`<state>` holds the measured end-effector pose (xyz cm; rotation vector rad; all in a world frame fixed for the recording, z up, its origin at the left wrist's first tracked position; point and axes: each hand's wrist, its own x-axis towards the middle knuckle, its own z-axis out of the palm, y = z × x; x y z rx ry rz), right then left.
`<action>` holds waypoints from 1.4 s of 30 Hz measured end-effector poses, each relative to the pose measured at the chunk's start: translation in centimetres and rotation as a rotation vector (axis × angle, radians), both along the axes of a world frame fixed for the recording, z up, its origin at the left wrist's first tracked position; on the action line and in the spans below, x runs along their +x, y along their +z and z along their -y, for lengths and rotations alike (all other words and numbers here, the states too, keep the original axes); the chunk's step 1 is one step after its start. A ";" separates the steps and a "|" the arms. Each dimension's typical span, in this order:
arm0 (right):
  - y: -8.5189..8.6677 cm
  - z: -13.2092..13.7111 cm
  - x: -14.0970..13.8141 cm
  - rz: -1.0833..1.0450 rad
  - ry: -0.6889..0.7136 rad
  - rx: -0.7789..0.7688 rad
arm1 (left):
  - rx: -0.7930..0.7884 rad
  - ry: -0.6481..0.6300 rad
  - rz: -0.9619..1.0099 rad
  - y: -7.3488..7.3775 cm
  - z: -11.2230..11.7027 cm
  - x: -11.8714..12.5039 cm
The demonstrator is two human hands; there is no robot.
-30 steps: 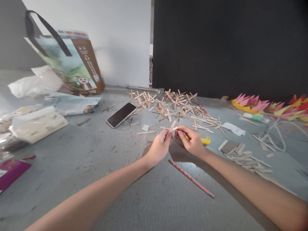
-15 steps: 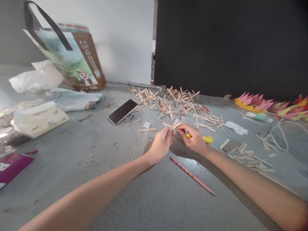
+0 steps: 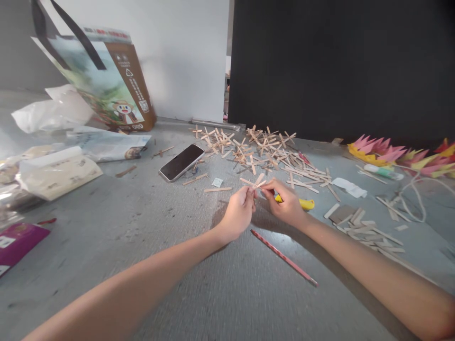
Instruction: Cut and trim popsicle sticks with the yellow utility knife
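Note:
Crossed wooden craft sticks point(image 3: 256, 182) are held up between my two hands over the grey table. My left hand point(image 3: 239, 212) is closed, thumb and fingers pinching the crossing from the left. From the right, my right hand point(image 3: 286, 203) pinches the end of one stick. Fingers hide part of the joint. A yellow-handled tool point(image 3: 306, 204), perhaps a cutter, lies partly behind my right hand. Below the hands rests a red patterned pencil point(image 3: 284, 258). Just beyond them are a single craft stick point(image 3: 218, 189) and a small pale packet point(image 3: 217, 182).
A smartphone point(image 3: 182, 162) lies left of a heap of crossed sticks point(image 3: 263, 147). Loose sticks point(image 3: 373, 234) and a white cable point(image 3: 423, 203) are at right, near pink paper petals point(image 3: 377, 148). Plastic packets point(image 3: 60, 173) and a carrier bag point(image 3: 106, 90) stand left.
Both hands keep their pinch on the crossed sticks and have barely moved. The view has shifted very slightly.

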<state>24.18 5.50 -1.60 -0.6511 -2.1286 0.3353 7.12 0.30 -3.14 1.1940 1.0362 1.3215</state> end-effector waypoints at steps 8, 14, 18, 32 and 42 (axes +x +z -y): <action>0.0 0.1 0.0 0.035 0.026 -0.037 | -0.005 -0.013 0.055 0.0 0.2 0.2; -0.1 0.2 -0.1 0.051 0.047 0.024 | -0.034 -0.008 0.104 0.0 0.3 0.4; 0.0 0.4 -0.3 0.058 0.061 0.046 | -0.032 0.002 0.050 0.0 0.4 0.3; 0.7 -0.5 0.8 0.149 0.140 0.021 | -0.057 -0.015 0.001 -0.5 0.0 0.3; 0.6 0.7 -0.6 0.141 0.044 -0.024 | -0.030 0.044 -0.015 -0.7 0.0 0.3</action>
